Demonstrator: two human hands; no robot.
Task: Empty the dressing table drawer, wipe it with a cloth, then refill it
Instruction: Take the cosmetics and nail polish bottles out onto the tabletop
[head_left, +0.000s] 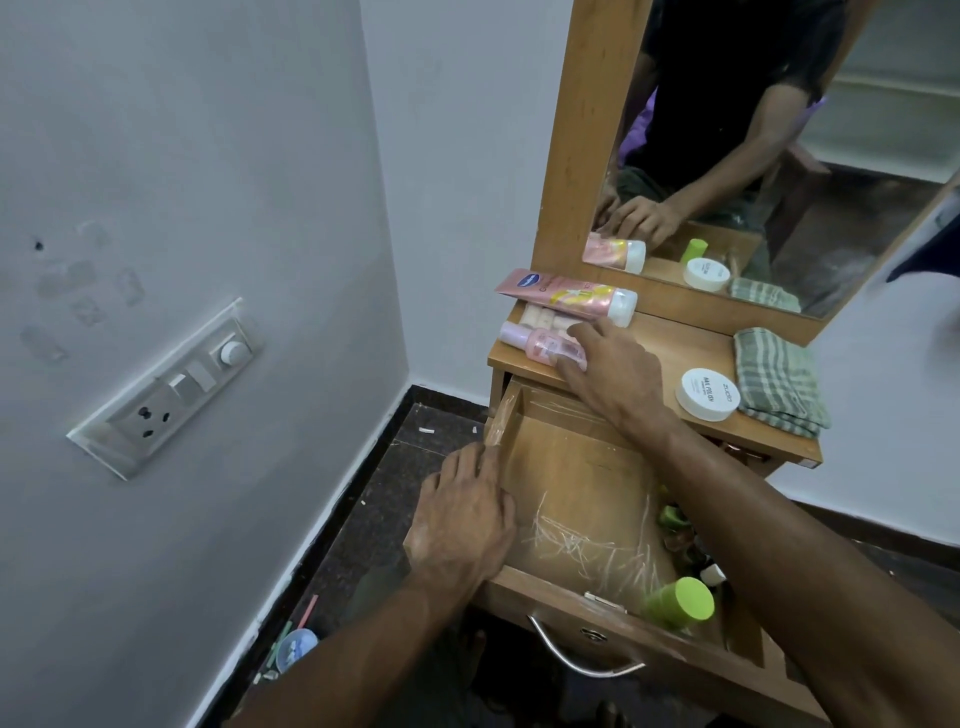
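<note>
Two hands: left hand (462, 519) on drawer (571, 467), right hand (608, 364) on one pink bottle (540, 347).

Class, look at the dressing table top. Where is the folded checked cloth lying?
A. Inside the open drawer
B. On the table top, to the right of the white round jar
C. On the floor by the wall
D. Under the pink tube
B: the checked cloth lies folded on the table top, just right of the white round jar, outside the open drawer.

Home bedroom corner: mirror (753, 156) standing over wooden tabletop (665, 348) carrying toiletries, wall switchboard (166, 389) showing beside it.
</note>
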